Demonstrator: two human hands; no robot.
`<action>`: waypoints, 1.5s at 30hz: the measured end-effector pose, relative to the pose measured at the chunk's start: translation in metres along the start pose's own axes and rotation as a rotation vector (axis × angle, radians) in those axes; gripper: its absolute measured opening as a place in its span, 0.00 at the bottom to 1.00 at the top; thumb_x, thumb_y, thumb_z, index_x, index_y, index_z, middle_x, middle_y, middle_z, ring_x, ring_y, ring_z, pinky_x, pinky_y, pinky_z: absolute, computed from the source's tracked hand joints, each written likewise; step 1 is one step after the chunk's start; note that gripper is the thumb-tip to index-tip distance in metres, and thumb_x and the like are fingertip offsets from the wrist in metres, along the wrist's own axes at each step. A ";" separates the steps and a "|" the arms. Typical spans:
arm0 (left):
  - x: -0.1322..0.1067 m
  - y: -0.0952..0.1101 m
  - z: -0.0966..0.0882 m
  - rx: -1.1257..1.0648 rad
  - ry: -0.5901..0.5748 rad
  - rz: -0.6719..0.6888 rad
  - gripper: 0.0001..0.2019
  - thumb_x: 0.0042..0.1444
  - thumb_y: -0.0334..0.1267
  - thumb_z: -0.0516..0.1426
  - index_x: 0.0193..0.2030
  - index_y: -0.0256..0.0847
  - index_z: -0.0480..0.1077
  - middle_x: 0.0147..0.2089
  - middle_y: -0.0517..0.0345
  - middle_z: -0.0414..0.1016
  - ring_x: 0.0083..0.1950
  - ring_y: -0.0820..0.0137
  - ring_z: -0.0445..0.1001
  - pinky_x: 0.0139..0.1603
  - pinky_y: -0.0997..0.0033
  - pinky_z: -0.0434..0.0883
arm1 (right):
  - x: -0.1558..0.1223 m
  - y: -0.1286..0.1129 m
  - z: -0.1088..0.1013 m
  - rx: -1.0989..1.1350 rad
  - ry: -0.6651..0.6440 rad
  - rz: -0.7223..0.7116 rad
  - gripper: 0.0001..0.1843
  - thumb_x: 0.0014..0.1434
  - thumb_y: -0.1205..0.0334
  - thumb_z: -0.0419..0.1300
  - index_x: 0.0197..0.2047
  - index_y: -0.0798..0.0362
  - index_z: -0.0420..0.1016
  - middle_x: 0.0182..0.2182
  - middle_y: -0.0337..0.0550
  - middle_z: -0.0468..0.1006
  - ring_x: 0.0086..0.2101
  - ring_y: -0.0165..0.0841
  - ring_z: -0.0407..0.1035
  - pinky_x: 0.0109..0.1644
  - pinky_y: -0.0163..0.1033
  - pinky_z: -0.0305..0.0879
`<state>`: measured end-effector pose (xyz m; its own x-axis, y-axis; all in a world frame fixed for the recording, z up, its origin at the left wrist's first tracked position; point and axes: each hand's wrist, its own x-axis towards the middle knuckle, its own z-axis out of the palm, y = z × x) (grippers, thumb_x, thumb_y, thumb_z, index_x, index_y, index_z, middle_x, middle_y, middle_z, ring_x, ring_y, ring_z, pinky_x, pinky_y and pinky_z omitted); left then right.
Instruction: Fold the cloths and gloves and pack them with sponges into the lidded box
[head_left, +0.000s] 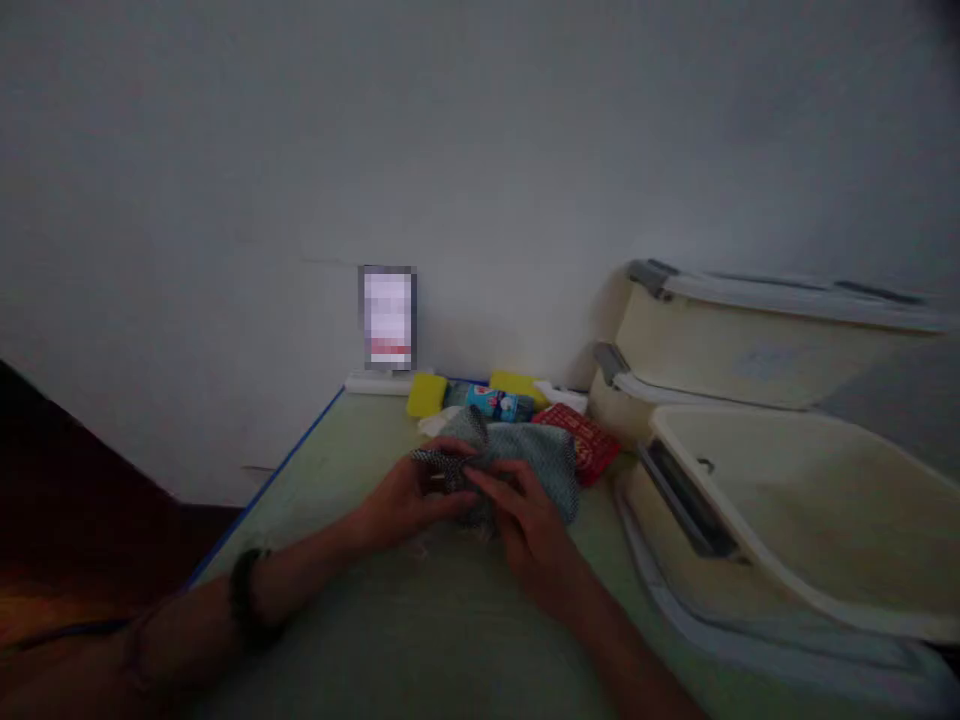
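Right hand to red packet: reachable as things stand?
Likely yes: the red packet lies just beyond the gray cloth, its upper face largely exposed, though the right hand is at the cloth.

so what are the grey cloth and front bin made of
The grey cloth looks like matte fabric, soft-folded and finely patterned; weave unclear. The front bin is probably smooth plastic, given its rounded rim; dimness leaves its gloss uncertain.
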<state>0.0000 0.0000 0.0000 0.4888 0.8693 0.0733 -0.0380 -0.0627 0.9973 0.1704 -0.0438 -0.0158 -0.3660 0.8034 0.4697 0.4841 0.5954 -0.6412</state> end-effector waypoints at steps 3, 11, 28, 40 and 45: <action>0.003 0.003 -0.004 -0.103 0.174 0.073 0.15 0.40 0.25 0.58 0.37 0.38 0.67 0.34 0.61 0.70 0.36 0.72 0.69 0.36 0.75 0.67 | 0.001 0.005 -0.002 -0.225 0.249 0.073 0.22 0.57 0.65 0.49 0.56 0.48 0.60 0.48 0.49 0.60 0.49 0.38 0.58 0.53 0.49 0.58; 0.014 0.019 -0.028 -0.742 0.368 0.026 0.08 0.41 0.29 0.50 0.29 0.36 0.68 0.30 0.57 0.73 0.31 0.70 0.71 0.32 0.70 0.70 | 0.001 0.021 -0.012 -0.607 0.474 0.305 0.26 0.53 0.60 0.53 0.55 0.58 0.59 0.56 0.59 0.53 0.54 0.49 0.49 0.53 0.58 0.52; 0.024 0.004 -0.032 -0.370 0.595 -0.189 0.10 0.51 0.33 0.55 0.41 0.36 0.66 0.41 0.50 0.71 0.31 0.69 0.73 0.23 0.70 0.73 | 0.006 0.013 -0.025 0.289 0.564 0.590 0.16 0.53 0.51 0.52 0.34 0.55 0.70 0.32 0.43 0.75 0.34 0.35 0.68 0.38 0.38 0.62; 0.004 0.005 -0.027 1.050 0.431 0.955 0.26 0.41 0.35 0.62 0.48 0.48 0.60 0.51 0.53 0.61 0.56 0.58 0.59 0.58 0.46 0.52 | 0.011 0.002 -0.018 1.383 0.607 0.757 0.10 0.49 0.60 0.60 0.37 0.53 0.72 0.30 0.39 0.79 0.29 0.32 0.73 0.32 0.36 0.70; -0.007 0.007 -0.009 0.936 -0.122 0.804 0.28 0.43 0.42 0.62 0.51 0.41 0.57 0.49 0.47 0.64 0.53 0.61 0.63 0.50 0.60 0.66 | 0.011 -0.005 -0.016 1.445 0.423 0.647 0.10 0.50 0.60 0.60 0.37 0.53 0.71 0.33 0.40 0.78 0.29 0.32 0.73 0.29 0.35 0.69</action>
<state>-0.0117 -0.0018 0.0060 0.6945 0.3742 0.6146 0.2483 -0.9263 0.2834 0.1765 -0.0383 0.0025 -0.0614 0.9909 -0.1199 -0.7292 -0.1266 -0.6725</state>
